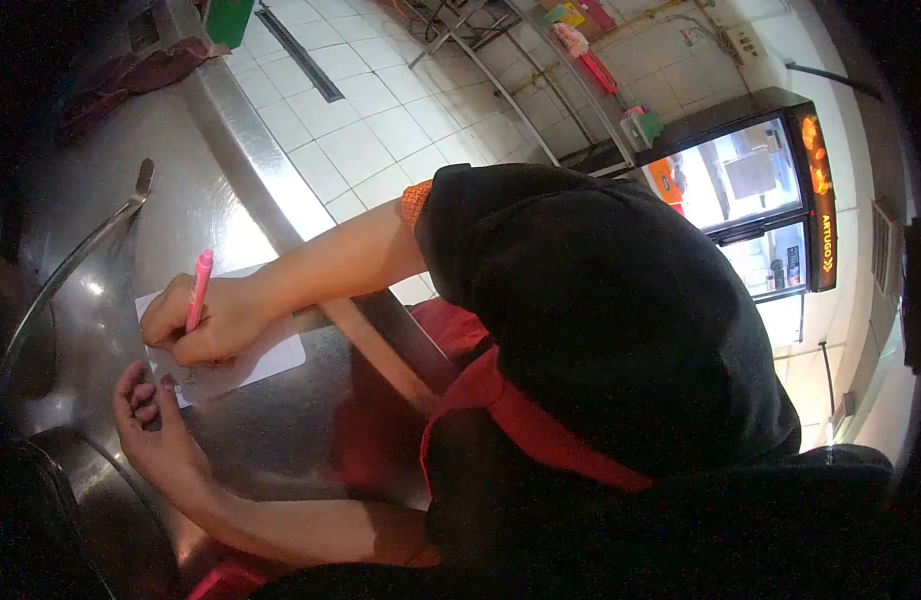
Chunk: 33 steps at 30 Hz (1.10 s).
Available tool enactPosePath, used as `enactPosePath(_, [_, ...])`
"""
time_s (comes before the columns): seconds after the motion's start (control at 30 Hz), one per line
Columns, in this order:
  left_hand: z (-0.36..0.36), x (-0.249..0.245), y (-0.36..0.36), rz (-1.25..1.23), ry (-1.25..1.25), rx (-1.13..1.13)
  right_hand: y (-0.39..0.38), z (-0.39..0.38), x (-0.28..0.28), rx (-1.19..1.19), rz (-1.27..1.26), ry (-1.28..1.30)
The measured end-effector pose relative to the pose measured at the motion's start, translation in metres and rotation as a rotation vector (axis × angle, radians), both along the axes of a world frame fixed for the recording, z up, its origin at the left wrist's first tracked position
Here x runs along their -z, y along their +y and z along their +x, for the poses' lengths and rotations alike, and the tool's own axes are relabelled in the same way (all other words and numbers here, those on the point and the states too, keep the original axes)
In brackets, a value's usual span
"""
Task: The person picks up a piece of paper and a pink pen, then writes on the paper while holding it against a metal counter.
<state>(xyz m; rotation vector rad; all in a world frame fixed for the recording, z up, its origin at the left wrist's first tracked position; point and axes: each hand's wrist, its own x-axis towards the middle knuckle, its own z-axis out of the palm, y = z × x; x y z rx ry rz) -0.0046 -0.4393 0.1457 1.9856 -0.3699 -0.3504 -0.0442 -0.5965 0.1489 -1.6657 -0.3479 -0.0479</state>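
Note:
My right hand [219, 318] is closed around a pink pen [202, 272], which points down at a white sheet of paper [269, 364]. The pen's tip is hidden behind my fingers. Small dark marks show on the paper near its lower left edge. My left hand [159, 420] lies beside that edge, fingers loosely curled and apart from the thumb, holding nothing. Its thumb tip touches or sits just over the paper. Beneath both hands is a shiny metal table [281, 430].
A curved metal strip [71, 255] rises along the table's far side. Dark red cloth [131, 85] and a green object [228, 22] are at the top left. Beyond the table edge lie white floor tiles [361, 150], a metal rack [511, 100] and a glass-door refrigerator [746, 175].

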Motion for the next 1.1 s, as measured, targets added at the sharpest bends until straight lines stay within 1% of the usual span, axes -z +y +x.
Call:
enactPosePath(0.07, [0.0,-0.001,0.001,0.042,-0.01,0.006,0.0,0.0,0.0,0.002,-0.007,-0.011])
enactPosePath(0.13, [0.002,0.0,0.002,0.084,-0.021,0.012,0.0,0.002,-0.003,0.015,-0.086,-0.162])
enactPosePath(0.23, [0.004,0.006,0.004,0.036,-0.011,0.029,-0.001,0.002,-0.002,-0.004,-0.064,-0.14])
enactPosePath(0.33, [0.004,0.004,0.003,0.047,0.008,0.037,0.0,0.004,0.007,0.003,-0.075,-0.125])
enactPosePath(0.47, [0.003,0.002,0.003,0.086,-0.031,0.042,-0.001,0.007,0.016,0.003,-0.082,-0.102])
enactPosePath(0.53, [0.003,0.001,0.003,0.104,-0.055,0.051,-0.001,0.007,0.015,0.005,-0.098,-0.142])
enactPosePath(0.67, [0.002,0.001,0.003,0.103,-0.05,0.033,-0.001,0.008,0.016,-0.003,-0.073,-0.121])
enactPosePath(0.73, [0.003,0.002,0.003,0.101,-0.052,0.029,-0.001,0.01,0.018,-0.009,-0.107,-0.166])
enactPosePath(0.77, [0.003,0.003,0.003,0.066,-0.029,0.029,-0.001,0.01,0.019,-0.009,-0.107,-0.166])
enactPosePath(0.8, [0.004,0.004,0.003,0.032,-0.006,0.029,0.0,0.009,0.019,-0.014,-0.077,-0.127])
enactPosePath(0.87, [0.003,0.003,0.002,0.041,0.001,0.025,0.0,0.008,0.02,-0.019,-0.048,-0.087])
enactPosePath(1.03, [0.003,0.004,0.003,0.056,-0.028,0.032,-0.002,0.006,0.008,0.002,-0.099,-0.192])
enactPosePath(1.1, [0.003,0.004,0.003,0.01,-0.006,0.041,-0.002,0.005,0.006,0.008,-0.107,-0.165])
